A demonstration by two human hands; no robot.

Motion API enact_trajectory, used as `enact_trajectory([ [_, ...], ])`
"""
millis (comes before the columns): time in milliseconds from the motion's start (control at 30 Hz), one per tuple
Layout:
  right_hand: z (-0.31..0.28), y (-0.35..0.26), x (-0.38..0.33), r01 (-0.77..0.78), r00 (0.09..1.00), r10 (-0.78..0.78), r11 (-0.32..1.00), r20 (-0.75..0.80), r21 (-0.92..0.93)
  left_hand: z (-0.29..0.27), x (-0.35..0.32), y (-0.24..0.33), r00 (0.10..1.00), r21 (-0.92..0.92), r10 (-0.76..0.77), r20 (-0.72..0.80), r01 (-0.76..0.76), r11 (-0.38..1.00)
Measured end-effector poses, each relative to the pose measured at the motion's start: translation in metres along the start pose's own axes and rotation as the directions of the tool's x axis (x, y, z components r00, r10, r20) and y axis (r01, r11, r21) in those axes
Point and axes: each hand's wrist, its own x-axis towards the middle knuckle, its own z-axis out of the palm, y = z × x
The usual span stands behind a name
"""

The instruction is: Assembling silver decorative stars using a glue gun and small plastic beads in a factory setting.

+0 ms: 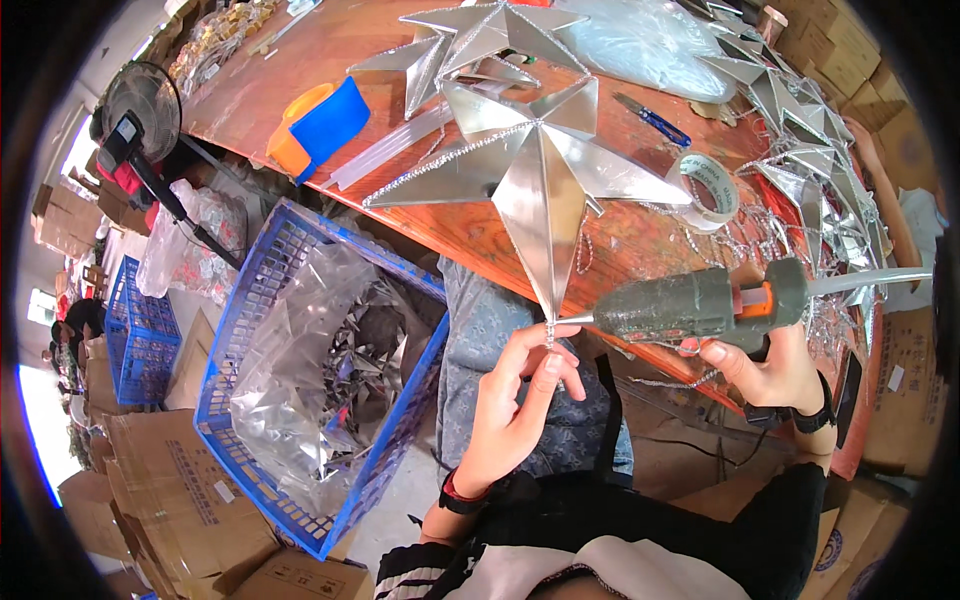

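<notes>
A silver foil star (538, 215) with silver beaded trim (445, 165) along some of its ridges lies partly over the table edge, its longest point toward me. My left hand (512, 405) pinches the lower tip of that point, with a bit of the trim at the fingers. In my right hand (770, 372) is a dark green glue gun (660, 307), held sideways with its nozzle at the star's tip, just above my left fingers. A clear glue stick (870, 280) juts from the gun's back. Whether the nozzle touches the star, I cannot tell.
Another silver star (480, 40) lies behind on the red-brown table (480, 240). Nearby are a tape roll (708, 188), a blue utility knife (652, 118), a blue-and-orange holder (325, 125) and more stars (815, 180). A blue crate (225, 365) of foil pieces stands left, beside cartons (180, 490).
</notes>
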Motion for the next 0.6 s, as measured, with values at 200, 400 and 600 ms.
enact_trajectory([
  [200, 0.005, 0.007, -0.002, -0.069, 0.997, 0.070, 0.997, -0.040, 0.046, 0.001, 0.000, -0.001, 1.000, 0.024, -0.009, 0.022, 0.008, 1.000],
  [400, -0.003, 0.010, 0.002, 0.138, 0.987, -0.124, 0.980, 0.101, -0.140, 0.000, 0.000, -0.001, 1.000, 0.022, -0.006, 0.021, 0.005, 1.000],
  [600, 0.004, 0.012, -0.002, 0.006, 1.000, -0.006, 0.999, 0.001, 0.033, -0.001, 0.001, 0.000, 1.000, 0.001, 0.000, 0.010, 0.000, 1.000],
])
